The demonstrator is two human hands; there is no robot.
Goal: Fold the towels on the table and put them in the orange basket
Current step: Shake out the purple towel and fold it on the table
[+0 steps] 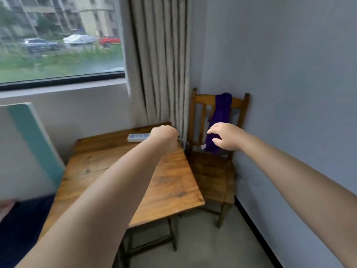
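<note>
Purple towel (220, 117) draped over the chair (212, 171) back at 1 o'clock looks soft and floppy, so I'd pinch its top edge; right hand (226, 139) hovers loose-fingered against it, left hand (164, 137) is curled, holding nothing visible.

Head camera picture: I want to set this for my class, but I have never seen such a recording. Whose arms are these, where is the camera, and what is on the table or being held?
There is no machine here. A person wears a camera on the head, so you look forward and down along their own bare arms. The left hand is a loose fist over the wooden table; whether it holds anything is unclear. The right hand, fingers spread, reaches for a purple cloth draped over a chair. On the table lies only a white power strip. No orange basket is in view.
</note>
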